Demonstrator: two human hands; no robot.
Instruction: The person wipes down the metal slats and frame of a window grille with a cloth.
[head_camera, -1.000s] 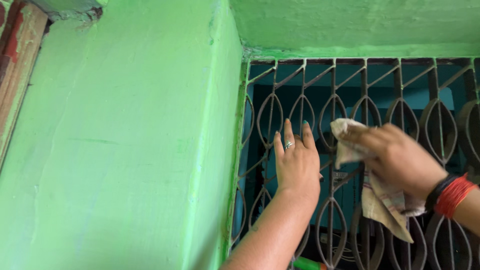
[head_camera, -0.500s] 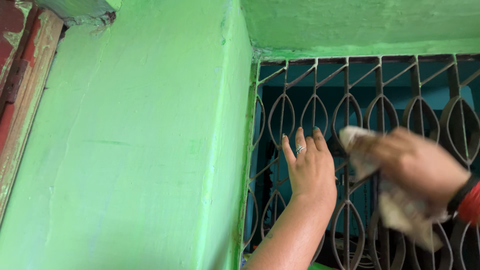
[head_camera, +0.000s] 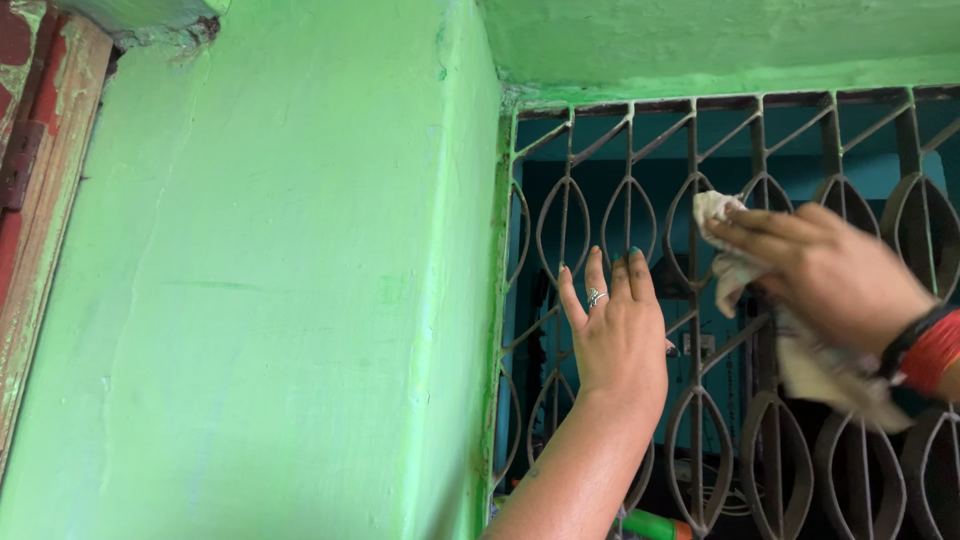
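My right hand grips a pale cloth against the metal grille; my left hand rests flat, fingers spread, holding nothing. I judge the dangling cloth could snag on a bar, or a finger could slip between them.

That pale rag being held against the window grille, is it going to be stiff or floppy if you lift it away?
Probably floppy: the crumpled off-white cloth rag bunches under the right hand and its free end droops below the wrist. It likely weighs little, since the fingers alone pinch it against the grey metal leaf-pattern window grille. It could snag on the bars.
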